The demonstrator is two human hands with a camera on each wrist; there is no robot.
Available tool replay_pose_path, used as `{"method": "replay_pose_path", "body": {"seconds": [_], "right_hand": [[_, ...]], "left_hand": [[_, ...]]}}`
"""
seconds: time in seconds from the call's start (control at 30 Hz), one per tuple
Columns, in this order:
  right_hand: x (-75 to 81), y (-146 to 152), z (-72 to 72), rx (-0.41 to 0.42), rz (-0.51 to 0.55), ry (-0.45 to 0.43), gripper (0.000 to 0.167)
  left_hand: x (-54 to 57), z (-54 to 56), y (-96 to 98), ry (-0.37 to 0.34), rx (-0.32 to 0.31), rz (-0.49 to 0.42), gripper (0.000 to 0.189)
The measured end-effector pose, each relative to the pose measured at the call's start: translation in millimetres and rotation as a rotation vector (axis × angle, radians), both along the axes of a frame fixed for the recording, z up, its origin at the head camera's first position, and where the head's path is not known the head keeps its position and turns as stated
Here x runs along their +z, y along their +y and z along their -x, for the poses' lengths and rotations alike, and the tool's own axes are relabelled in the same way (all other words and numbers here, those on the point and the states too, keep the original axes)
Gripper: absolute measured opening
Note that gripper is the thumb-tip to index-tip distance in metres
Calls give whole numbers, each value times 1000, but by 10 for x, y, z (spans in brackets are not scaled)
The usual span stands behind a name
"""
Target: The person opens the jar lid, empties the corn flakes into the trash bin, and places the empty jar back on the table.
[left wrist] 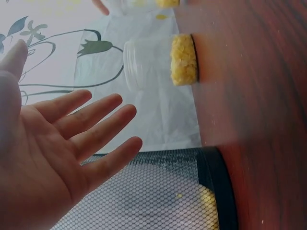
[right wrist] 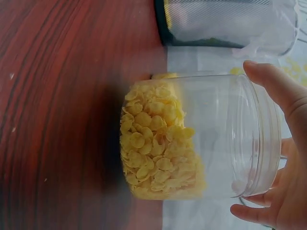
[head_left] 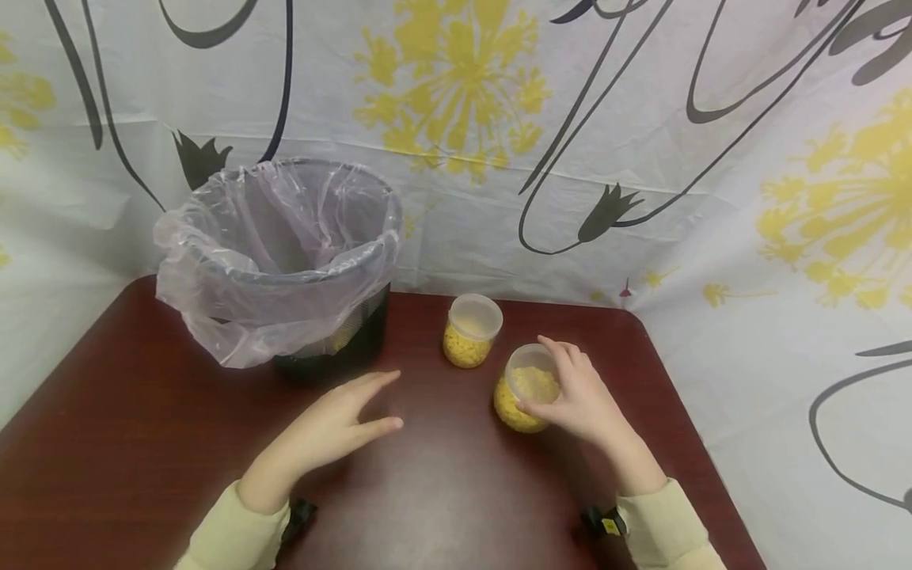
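My right hand [head_left: 580,396] spans the rim of a clear plastic jar [head_left: 523,416] partly filled with yellow flakes. In the right wrist view, the thumb [right wrist: 268,79] lies at one side of the jar's rim and the fingers at the other, gripping it around the mouth; the flakes [right wrist: 158,143] fill its lower part. A second clear jar [head_left: 466,344], also part full of yellow flakes, stands behind it to the left. My left hand [head_left: 331,423] hovers over the table with thumb and fingers apart, holding nothing; its bare palm [left wrist: 48,148] shows in the left wrist view.
A black mesh bin [head_left: 366,332] with a translucent pinkish liner bag [head_left: 285,309] stands at the back left, some yellow stuff visible through its mesh. The dark red table [head_left: 442,491] ends at a patterned white curtain [head_left: 463,229] behind and to the right.
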State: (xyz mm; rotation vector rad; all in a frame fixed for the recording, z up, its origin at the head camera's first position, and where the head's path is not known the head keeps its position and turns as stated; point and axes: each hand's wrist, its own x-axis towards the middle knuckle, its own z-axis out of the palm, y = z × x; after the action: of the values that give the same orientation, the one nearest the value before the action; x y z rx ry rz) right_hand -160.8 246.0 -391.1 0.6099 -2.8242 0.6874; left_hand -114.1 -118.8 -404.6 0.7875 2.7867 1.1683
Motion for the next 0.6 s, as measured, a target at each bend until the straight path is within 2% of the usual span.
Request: {"method": "replay_pose_path", "body": {"seconds": [0.23,0.6], "right_hand": [[100,-104,-85,51,-13,11,98],[271,-255,-247,127,1,34,101]], "left_hand": [[-38,8,109,21,-31,-7,81],[-90,27,264,4,-57,-47,99]]}}
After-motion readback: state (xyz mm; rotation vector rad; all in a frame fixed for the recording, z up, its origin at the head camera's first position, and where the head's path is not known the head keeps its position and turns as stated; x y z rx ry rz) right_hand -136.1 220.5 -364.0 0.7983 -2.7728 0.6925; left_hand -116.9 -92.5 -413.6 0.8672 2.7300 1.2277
